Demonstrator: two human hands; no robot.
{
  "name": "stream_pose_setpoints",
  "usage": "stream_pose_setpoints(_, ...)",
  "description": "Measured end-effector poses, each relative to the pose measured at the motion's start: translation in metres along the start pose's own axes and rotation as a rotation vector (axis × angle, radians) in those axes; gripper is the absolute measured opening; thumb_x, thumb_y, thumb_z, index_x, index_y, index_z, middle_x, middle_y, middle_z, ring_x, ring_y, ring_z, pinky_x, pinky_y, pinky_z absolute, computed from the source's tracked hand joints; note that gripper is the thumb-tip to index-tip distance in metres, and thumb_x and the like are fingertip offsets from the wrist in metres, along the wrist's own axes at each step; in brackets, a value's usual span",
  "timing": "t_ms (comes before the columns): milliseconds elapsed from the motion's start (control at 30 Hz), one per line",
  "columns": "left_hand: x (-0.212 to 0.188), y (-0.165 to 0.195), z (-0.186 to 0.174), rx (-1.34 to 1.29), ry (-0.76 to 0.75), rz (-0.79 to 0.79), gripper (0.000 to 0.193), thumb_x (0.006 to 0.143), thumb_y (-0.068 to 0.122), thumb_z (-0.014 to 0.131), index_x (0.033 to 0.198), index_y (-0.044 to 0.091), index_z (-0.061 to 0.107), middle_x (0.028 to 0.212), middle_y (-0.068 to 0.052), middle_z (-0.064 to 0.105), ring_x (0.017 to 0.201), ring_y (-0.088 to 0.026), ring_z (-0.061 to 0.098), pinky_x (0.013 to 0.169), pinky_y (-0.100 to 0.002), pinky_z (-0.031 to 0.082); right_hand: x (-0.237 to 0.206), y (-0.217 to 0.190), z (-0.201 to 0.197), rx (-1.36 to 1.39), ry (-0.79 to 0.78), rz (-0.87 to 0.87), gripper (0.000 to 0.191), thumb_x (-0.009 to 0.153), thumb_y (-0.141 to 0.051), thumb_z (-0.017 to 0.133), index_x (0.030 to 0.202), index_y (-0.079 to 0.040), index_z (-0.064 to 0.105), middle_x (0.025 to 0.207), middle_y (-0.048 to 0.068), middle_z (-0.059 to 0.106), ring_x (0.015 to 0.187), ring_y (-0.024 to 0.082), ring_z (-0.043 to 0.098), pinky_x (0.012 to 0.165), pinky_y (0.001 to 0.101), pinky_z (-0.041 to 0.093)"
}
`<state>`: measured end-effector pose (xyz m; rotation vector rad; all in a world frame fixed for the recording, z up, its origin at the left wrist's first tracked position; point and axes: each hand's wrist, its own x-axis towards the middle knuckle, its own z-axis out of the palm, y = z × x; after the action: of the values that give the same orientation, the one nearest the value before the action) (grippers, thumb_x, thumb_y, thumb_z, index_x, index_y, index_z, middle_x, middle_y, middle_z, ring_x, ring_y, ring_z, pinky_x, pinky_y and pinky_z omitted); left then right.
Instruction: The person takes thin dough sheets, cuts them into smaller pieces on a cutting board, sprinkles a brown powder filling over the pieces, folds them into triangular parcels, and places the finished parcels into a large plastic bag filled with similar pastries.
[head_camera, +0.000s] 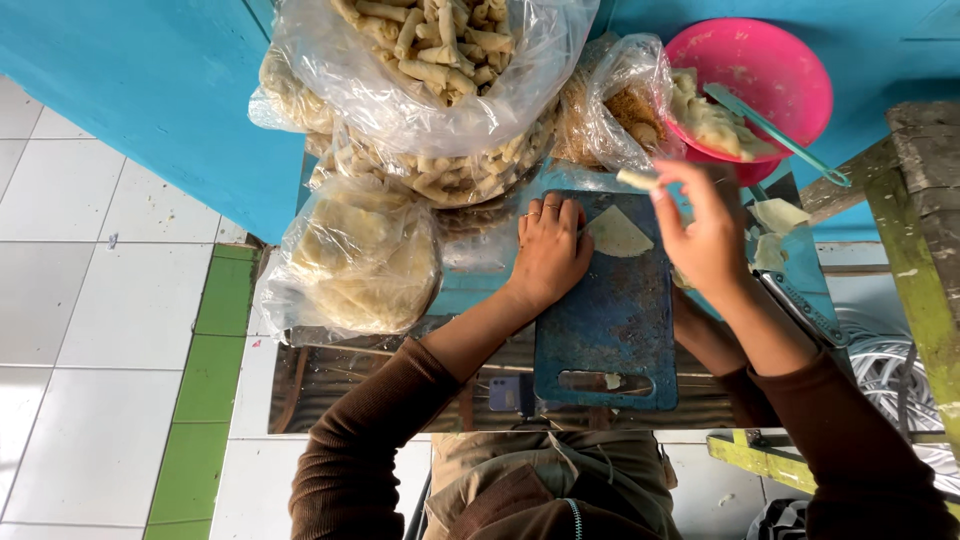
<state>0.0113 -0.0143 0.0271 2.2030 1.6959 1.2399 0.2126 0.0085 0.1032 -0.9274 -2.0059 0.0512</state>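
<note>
While a finished roll (637, 179) is held pinched in the right hand (705, 235) at one o'clock, a flat wrapper (617, 234) on the board (610, 320) is pressed by the open left hand (548, 252); filled bags (420, 70) suggest much is done.

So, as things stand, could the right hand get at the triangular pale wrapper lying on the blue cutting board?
Probably yes. The right hand hovers just beside the triangular pale wrapper on the blue cutting board, with nothing between them, though its fingers already pinch a small pale roll.
</note>
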Motion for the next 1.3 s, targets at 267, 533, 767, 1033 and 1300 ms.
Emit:
stream_pose_setpoints(267,0.002,-0.001,0.001,0.013,-0.01,0.059,0.015,0.09,0.02,0.067,0.099,0.011,0.06,0.104,-0.009,0.059,0.106,-0.031,0.055,0.086,-0.045,0.04,0.119,-0.036,0.001,0.356,0.479,-0.127,0.016,0.116,-0.001,0.072,0.126,-0.003,0.06,0.121,0.005,0.061,0.105,0.017,0.06,0.09,0.0275,0.049)
stream_pose_setpoints(533,0.005,0.003,0.004,-0.032,-0.046,0.133,0.012,0.093,0.016,0.066,0.101,0.012,0.058,0.098,-0.007,0.066,0.097,-0.029,0.061,0.086,-0.044,0.042,0.124,-0.045,0.001,-0.083,0.056,-0.382,0.011,0.107,-0.003,0.067,0.117,-0.005,0.072,0.111,0.014,0.067,0.108,0.031,0.062,0.093,0.0421,0.046)
stream_pose_setpoints(767,0.006,0.005,-0.004,-0.073,-0.024,0.129,0.02,0.093,0.018,0.066,0.109,0.012,0.056,0.102,-0.007,0.068,0.1,-0.03,0.062,0.087,-0.045,0.042,0.044,0.049,-0.002,-0.587,-0.161,-0.113,0.011,0.106,-0.021,0.073,0.111,-0.011,0.074,0.1,0.007,0.075,0.098,0.027,0.065,0.089,0.0434,0.043)
stream_pose_setpoints(1033,0.007,0.003,-0.009,-0.079,-0.108,0.074,0.023,0.094,0.022,0.067,0.113,0.014,0.057,0.096,-0.004,0.069,0.098,-0.028,0.062,0.088,-0.045,0.042,0.018,0.084,0.011,-0.612,-0.277,-0.051,0.015,0.095,-0.023,0.075,0.108,-0.017,0.077,0.092,0.006,0.075,0.101,0.027,0.067,0.098,0.0444,0.045)
stream_pose_setpoints(1300,0.007,0.003,-0.012,-0.071,-0.134,0.063,0.022,0.095,0.022,0.067,0.113,0.015,0.058,0.096,-0.004,0.068,0.098,-0.028,0.062,0.089,-0.045,0.042,0.019,0.081,0.014,-0.434,-0.209,-0.008,0.012,0.103,-0.012,0.07,0.11,-0.004,0.075,0.1,0.018,0.072,0.092,0.038,0.067,0.083,0.0465,0.053)
